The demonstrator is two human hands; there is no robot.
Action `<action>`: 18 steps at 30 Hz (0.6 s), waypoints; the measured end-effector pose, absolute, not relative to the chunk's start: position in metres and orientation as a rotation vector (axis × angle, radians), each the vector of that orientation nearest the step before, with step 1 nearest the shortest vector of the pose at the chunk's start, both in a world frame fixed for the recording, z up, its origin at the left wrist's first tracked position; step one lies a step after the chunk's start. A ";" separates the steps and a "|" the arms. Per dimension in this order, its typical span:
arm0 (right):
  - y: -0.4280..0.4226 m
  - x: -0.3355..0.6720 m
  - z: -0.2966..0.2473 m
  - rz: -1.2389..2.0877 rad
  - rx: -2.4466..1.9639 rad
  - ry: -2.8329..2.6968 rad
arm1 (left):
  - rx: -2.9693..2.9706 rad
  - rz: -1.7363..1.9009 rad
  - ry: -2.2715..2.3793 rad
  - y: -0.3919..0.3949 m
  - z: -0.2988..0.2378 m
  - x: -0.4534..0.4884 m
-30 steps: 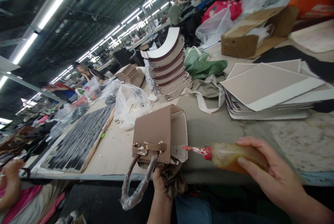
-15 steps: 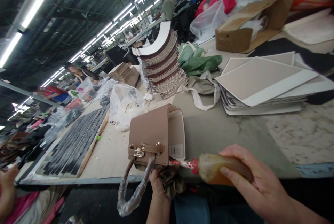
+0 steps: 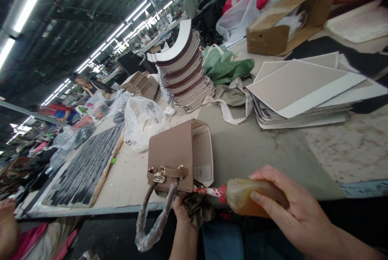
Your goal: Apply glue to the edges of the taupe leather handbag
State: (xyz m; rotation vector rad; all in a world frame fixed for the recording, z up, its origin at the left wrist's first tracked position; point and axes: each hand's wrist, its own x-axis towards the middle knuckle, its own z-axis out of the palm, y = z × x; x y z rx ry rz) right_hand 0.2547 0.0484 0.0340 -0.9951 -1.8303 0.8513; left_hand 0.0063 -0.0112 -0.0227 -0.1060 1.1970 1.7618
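Observation:
A tan handbag (image 3: 172, 153) with a gold clasp lies on the table's near edge, its plastic-wrapped handle (image 3: 153, 221) hanging over the side. My left hand (image 3: 182, 215) grips the bag's lower edge from beneath, fingers closed on it and on some crumpled brown lining. My right hand (image 3: 292, 213) is wrapped round a squeeze bottle of amber glue (image 3: 242, 195). The bottle's red nozzle (image 3: 210, 191) points left and touches the bag's bottom right corner, by the pale open side panel (image 3: 202, 155).
Flat beige and white panels (image 3: 303, 94) are stacked at the right. A tall pile of curved pieces (image 3: 183, 70) stands behind the bag, beside a clear plastic bag (image 3: 142, 120) and a board of dark strips (image 3: 86, 165). A cardboard box (image 3: 281, 25) sits far right. Other workers sit at left.
My right hand brought the glue bottle down and left until its nozzle reached the bag's lower corner. The view shifted slightly; my left hand kept its hold.

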 end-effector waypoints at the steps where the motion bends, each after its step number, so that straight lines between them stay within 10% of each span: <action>1: 0.049 0.255 0.034 0.853 -1.010 -1.826 | -0.118 1.764 1.198 -0.011 -0.022 0.006; 18: 0.051 0.248 0.032 1.081 -1.178 -1.619 | -0.176 1.798 1.194 -0.008 -0.019 0.009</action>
